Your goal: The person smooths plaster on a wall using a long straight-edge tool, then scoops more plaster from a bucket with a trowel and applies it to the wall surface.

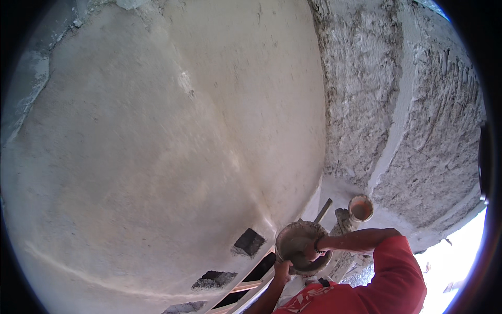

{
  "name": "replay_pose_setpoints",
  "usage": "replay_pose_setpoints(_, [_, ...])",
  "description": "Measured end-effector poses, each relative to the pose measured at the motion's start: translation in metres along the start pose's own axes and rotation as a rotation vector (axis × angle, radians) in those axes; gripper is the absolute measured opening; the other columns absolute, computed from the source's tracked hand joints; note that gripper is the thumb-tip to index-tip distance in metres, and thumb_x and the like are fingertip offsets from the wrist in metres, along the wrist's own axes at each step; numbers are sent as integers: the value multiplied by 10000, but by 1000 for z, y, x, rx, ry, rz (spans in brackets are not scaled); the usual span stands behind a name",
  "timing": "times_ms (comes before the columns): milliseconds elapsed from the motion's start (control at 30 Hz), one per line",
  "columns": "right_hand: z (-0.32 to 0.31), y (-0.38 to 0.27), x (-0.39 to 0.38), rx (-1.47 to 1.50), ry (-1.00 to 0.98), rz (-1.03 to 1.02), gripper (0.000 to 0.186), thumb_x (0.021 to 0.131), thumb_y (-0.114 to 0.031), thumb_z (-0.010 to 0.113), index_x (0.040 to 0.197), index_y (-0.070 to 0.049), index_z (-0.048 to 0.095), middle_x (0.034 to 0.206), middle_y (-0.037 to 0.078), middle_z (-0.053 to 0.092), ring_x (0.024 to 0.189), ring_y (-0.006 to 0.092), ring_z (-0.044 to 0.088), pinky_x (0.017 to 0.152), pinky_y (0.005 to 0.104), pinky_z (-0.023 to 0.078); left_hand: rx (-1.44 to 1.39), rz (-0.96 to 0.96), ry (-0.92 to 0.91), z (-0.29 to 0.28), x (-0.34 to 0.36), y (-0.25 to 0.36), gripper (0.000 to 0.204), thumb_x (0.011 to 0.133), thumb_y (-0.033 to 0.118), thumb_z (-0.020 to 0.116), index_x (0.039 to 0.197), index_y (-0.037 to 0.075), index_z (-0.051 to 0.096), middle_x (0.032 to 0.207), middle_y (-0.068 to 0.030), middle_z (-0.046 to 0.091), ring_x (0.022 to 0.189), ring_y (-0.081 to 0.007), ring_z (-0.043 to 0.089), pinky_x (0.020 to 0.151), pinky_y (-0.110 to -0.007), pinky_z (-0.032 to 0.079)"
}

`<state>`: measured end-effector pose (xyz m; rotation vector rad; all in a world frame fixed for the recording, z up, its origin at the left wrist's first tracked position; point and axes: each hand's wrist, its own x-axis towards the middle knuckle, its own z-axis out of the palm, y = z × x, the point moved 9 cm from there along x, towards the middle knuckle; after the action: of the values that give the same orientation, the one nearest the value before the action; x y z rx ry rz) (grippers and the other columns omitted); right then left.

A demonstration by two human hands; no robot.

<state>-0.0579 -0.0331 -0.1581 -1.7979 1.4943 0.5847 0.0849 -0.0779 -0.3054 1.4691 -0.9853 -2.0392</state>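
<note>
The left forearm rises from the lower edge, its hand (283, 269) clamped on the near-left rim of a mortar-crusted bucket (291, 228). The right elbow juts outward — forearm level, beaded bracelet (317, 245) at the wrist — and the right hand (312, 253) dips inside the bucket; I cannot tell whether its fingers close on anything. Pale print marks the red shirt (361, 299), too distorted to read.

A wall hole (249, 242) lies left of the basin (282, 236) — a container (361, 202), right.
</note>
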Motion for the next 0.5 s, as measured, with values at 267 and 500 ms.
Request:
replay_pose_setpoints(267, [-47,37,-34,-16,435,230,230,797,-198,535,861,-65,711,882,160,693,884,299,674,784,419,533,217,-29,-36,3,-16,24,312,624,11,605,936,0,605,765,-65,588,617,-175,561,529,-312,442])
replay_pose_setpoints(500, [39,10,-5,79,256,148,218,785,-174,560,904,-83,719,926,144,692,920,301,664,800,415,529,45,-121,4,16,1,3,364,612,-20,604,974,5,583,739,-52,567,574,-172,553,483,-314,460])
